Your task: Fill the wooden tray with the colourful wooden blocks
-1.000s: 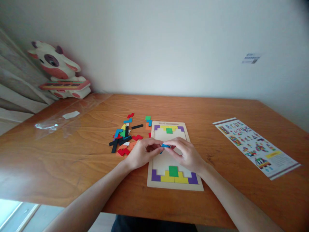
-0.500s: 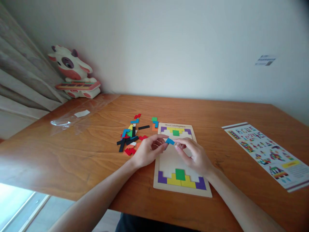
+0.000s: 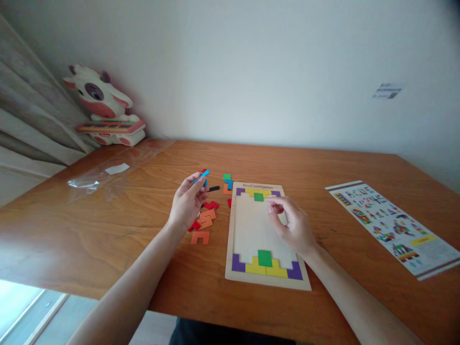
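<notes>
Over the loose pieces on the left, my left hand (image 3: 187, 203) pinches a blue puzzle piece (image 3: 205, 173) between thumb and fingers, hiding much of the pile. My right hand (image 3: 289, 223) hovers above the upper right of the wooden puzzle board (image 3: 251, 225), its fingers loosely bent and apart with nothing in them. Purple, yellow and green pieces line both ends of the board. A green square (image 3: 265, 258) lies near the bottom and a smaller-looking green square (image 3: 258, 197) near the top.
Orange pieces (image 3: 200, 237), red pieces (image 3: 211, 205) and a black strip (image 3: 213, 189) lie left of the board. A printed pattern sheet (image 3: 391, 225) rests on the right. Clear plastic wrapping (image 3: 108, 175) and a cow-shaped toy keyboard (image 3: 108, 108) sit at the back left.
My left hand has moved left from the board to the pile, carrying the blue piece. My right hand no longer touches that piece and stays over the board.
</notes>
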Demonstrator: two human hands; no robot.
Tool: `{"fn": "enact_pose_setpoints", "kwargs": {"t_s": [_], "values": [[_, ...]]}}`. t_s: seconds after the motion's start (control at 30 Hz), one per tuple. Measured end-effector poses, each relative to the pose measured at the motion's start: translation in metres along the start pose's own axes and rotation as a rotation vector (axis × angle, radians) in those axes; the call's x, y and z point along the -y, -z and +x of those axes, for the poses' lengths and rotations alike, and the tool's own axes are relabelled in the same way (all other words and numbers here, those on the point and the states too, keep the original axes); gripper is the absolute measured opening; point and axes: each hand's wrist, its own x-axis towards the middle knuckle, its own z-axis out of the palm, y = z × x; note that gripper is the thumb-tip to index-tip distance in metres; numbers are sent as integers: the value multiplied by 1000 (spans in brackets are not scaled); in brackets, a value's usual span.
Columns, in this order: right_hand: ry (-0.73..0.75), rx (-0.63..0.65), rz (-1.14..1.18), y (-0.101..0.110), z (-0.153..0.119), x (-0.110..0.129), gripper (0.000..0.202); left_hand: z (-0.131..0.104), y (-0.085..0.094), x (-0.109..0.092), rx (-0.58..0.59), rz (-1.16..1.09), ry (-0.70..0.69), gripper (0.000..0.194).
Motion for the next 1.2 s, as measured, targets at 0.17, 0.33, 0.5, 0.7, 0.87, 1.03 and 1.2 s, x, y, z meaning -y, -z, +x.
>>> {"fn": "enact_pose_setpoints", "kwargs": {"t_s": [0.17, 0.33, 0.5, 0.7, 0.87, 1.03, 1.2], "values": [[-45, -32, -25, 0, 0, -3, 18, 0, 6, 8, 128, 505, -264, 38], [-50, -30, -21, 0, 0, -5, 18, -13, 0, 24, 288, 794, -290, 31], [-43, 2, -10, -2, 0, -7, 19, -22, -4, 36, 395, 929, -273, 30], [-23, 33, 1, -2, 0, -3, 19, -10, -22, 44, 415, 1080, -403, 28], [-31, 38, -9, -1, 0, -3, 21, 0, -34, 43, 499, 1324, -647, 17], [-17, 34, -22, 0, 1, -6, 21, -14, -30, 42, 717, 1371, -878, 24], [-21, 33, -26, 1, 1, -8, 21, -25, -24, 43, 768, 1405, -930, 29]]}}
